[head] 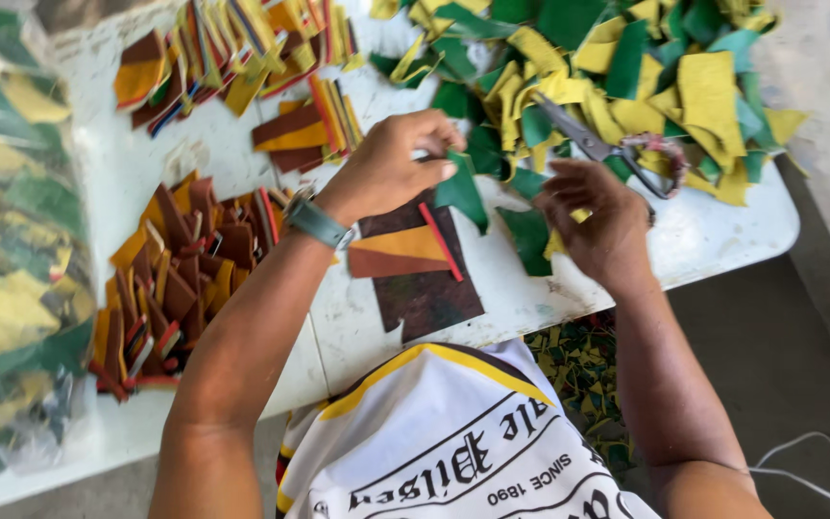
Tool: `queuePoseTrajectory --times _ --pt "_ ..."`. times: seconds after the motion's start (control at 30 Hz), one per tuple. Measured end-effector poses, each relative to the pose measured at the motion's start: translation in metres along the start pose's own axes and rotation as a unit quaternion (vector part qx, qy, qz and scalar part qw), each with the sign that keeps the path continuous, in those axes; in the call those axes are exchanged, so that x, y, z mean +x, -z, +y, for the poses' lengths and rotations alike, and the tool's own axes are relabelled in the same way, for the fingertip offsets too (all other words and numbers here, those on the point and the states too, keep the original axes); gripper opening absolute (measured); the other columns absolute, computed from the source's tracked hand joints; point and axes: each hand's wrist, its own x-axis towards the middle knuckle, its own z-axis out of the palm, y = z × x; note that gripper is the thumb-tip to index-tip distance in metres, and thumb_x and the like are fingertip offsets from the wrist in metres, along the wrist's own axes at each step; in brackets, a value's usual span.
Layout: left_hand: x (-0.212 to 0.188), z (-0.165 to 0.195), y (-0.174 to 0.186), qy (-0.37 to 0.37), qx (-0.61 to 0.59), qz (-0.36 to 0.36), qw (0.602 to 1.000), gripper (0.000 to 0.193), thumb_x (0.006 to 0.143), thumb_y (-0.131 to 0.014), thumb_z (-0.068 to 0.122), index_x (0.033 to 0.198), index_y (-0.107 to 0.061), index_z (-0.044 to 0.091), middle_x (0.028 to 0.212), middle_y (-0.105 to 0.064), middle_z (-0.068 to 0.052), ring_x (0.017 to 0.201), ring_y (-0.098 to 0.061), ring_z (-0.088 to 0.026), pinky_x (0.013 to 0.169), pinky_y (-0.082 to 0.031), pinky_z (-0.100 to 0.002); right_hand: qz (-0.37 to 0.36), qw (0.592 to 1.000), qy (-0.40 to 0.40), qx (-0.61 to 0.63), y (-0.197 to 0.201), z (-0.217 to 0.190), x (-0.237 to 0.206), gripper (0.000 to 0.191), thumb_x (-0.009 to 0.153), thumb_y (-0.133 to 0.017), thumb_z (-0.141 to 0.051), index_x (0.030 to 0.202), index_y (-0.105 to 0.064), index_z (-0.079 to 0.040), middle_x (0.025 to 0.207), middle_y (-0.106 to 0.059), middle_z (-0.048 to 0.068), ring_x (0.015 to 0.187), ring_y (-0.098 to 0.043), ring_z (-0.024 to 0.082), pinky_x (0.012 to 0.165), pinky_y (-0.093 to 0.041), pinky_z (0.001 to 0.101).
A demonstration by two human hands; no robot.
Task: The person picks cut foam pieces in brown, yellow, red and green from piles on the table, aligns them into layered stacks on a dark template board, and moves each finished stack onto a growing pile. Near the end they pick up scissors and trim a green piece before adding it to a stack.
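My left hand [391,163] pinches a green leather scrap [463,192] by its upper edge, just above a dark brown leather pad [425,293] that carries an orange, brown and red assembled piece [401,252]. My right hand [596,223] hovers to the right with a small yellow scrap [557,240] in its fingers, next to another green scrap [527,240] lying on the white table [713,231]. Scissors [607,146] lie on the scrap pile beyond my right hand.
A heap of green and yellow scraps [646,77] covers the table's far right. Stacks of brown, orange and red pieces [175,279] lie at left, more of these stacks [232,58] at the far left. A clear bag of scraps [7,250] stands beside the table.
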Motion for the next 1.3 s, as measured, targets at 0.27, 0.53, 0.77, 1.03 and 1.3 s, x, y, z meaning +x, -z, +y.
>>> queuePoseTrajectory --times 0.27,0.53,0.77,1.03,1.3 --pt "0.010 -0.010 -0.002 0.091 -0.074 0.026 0.993 0.030 0.087 -0.073 0.008 0.115 -0.063 0.003 0.108 -0.075 -0.007 0.094 -0.074 -0.015 0.077 -0.061 -0.033 0.003 0.935 -0.011 -0.355 0.062 0.031 0.009 0.059 0.080 -0.078 -0.005 0.137 -0.060 -0.009 0.123 -0.068 0.022 0.115 -0.063 0.042 0.100 -0.047 0.0484" --pt "0.027 -0.015 -0.003 0.140 0.014 0.001 0.990 0.039 0.087 -0.073 0.007 0.124 -0.062 0.009 0.101 -0.078 -0.010 0.096 -0.075 -0.017 0.084 -0.058 -0.032 0.014 0.983 -0.120 -0.136 0.093 0.034 -0.007 0.067 0.088 -0.075 -0.005 0.150 -0.051 -0.019 0.123 -0.071 0.016 0.116 -0.069 0.029 0.096 -0.055 0.0402" --pt "0.040 -0.028 -0.006 0.101 0.028 0.005 0.995 0.037 0.088 -0.073 0.005 0.124 -0.062 0.008 0.105 -0.078 -0.011 0.103 -0.075 -0.019 0.088 -0.059 -0.032 -0.020 0.951 -0.183 -0.247 0.138 0.038 -0.048 0.065 0.085 -0.081 -0.011 0.145 -0.058 -0.018 0.116 -0.074 0.013 0.108 -0.071 0.028 0.091 -0.055 0.0407" --pt "0.046 -0.034 -0.001 0.072 0.063 0.005 0.995 0.025 0.090 -0.072 0.005 0.114 -0.066 0.004 0.108 -0.077 -0.009 0.103 -0.076 -0.020 0.086 -0.060 -0.034 -0.067 0.944 -0.235 -0.222 0.166 0.082 -0.069 0.052 0.084 -0.078 -0.007 0.135 -0.065 -0.012 0.120 -0.076 0.010 0.109 -0.073 0.022 0.092 -0.056 0.0387" --pt "0.057 -0.029 0.007 0.005 0.186 -0.021 0.982 0.015 0.089 -0.067 0.001 0.101 -0.076 0.003 0.099 -0.078 -0.015 0.093 -0.077 -0.024 0.082 -0.060 -0.036 -0.007 0.947 -0.243 -0.209 0.202 0.157 -0.104 0.049 0.089 -0.073 0.008 0.136 -0.066 0.000 0.122 -0.073 0.020 0.110 -0.071 0.028 0.094 -0.059 0.0427"
